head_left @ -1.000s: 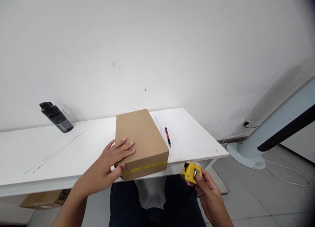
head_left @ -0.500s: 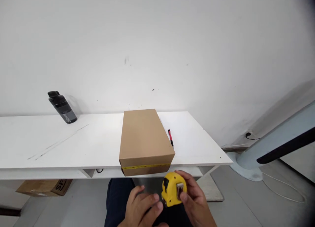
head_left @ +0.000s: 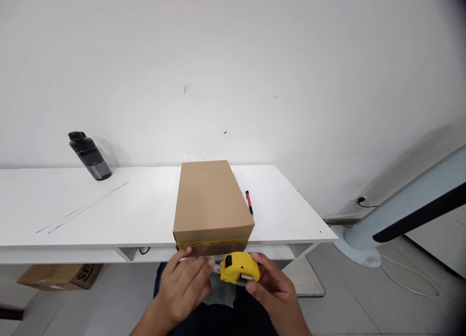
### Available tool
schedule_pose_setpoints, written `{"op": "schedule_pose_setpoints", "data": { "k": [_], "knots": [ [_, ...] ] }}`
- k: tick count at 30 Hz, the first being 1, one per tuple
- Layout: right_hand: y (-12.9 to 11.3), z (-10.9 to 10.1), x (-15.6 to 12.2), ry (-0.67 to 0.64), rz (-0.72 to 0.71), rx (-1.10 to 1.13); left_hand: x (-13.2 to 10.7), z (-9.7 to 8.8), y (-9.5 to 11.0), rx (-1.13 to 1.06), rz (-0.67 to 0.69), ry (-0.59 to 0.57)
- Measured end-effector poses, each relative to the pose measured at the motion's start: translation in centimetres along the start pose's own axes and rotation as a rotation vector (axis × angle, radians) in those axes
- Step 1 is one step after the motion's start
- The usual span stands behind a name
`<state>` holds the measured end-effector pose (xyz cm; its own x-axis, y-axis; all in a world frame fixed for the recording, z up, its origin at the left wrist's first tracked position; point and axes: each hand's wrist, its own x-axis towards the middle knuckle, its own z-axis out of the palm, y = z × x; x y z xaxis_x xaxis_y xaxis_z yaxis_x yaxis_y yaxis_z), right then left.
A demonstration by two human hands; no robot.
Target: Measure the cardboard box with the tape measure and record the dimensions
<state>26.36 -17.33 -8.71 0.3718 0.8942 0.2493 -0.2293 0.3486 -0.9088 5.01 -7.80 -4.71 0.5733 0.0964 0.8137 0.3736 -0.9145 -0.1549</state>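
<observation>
My right hand [head_left: 274, 287] grips a yellow tape measure [head_left: 239, 267] by its right side, fingers and thumb closed around the case. My left hand [head_left: 187, 282] is closed at the other side, its fingertips pinching the end of the tape blade [head_left: 217, 268], of which a short piece shows beside the case. Just beyond both hands stands a brown cardboard box [head_left: 213, 200] on the white table [head_left: 145, 214], its front overhanging the table's edge. Yellow tape runs across the box's front face.
A red and black pen [head_left: 249, 202] lies to the right of the box, near a partly hidden paper. The black bottle [head_left: 90, 156] stands at the left by the wall. Below the table is another carton [head_left: 60, 276]. A pale blue tower-like appliance [head_left: 411, 205] stands right.
My left hand has risen and closed on the tape's end. My right hand has brought the tape measure a little left and up, turning it so the case lies flatter.
</observation>
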Motion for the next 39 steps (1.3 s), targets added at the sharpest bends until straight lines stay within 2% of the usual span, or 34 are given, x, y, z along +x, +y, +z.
{"op": "schedule_pose_setpoints", "data": {
  "k": [2, 5, 8, 10, 14, 17, 26, 32, 36, 39],
  "knots": [
    [-1.2, -1.1, 1.4, -0.015, -0.113, -0.014, 0.5, -1.5, -2.1, 0.112, 0.032, 0.004],
    [-2.7, -3.3, 4.4, -0.014, -0.218, -0.018, 1.2, -3.7, -5.2, 0.255, -0.006, 0.054],
    [-3.6, -5.1, 7.6, 0.131, -0.237, 0.029, 1.6, -4.8, -7.4, 0.33, -0.058, 0.084],
    [-3.8, -5.5, 9.3, 0.206, -0.23, 0.06, 1.8, -4.9, -8.0, 0.335, -0.052, 0.044],
    [-3.2, -5.3, 11.0, 0.23, -0.165, 0.055, 1.9, -4.5, -7.6, 0.183, -0.1, -0.102],
    [-2.5, -5.1, 10.9, 0.233, -0.131, 0.05, 2.0, -4.4, -7.1, 0.084, -0.153, -0.131],
    [-2.0, -5.1, 10.4, 0.269, -0.11, 0.072, 2.4, -3.6, -6.9, 0.059, -0.212, -0.047],
    [-1.8, -5.3, 10.5, 0.248, -0.113, 0.075, 2.5, -3.4, -6.8, 0.065, -0.216, -0.047],
    [-2.0, -5.3, 10.3, 0.267, -0.131, 0.051, 2.7, -3.6, -6.6, 0.178, -0.177, -0.036],
    [-2.5, -5.2, 9.0, 0.264, -0.189, -0.011, 3.1, -3.7, -5.5, 0.316, -0.136, 0.011]
  ]
}}
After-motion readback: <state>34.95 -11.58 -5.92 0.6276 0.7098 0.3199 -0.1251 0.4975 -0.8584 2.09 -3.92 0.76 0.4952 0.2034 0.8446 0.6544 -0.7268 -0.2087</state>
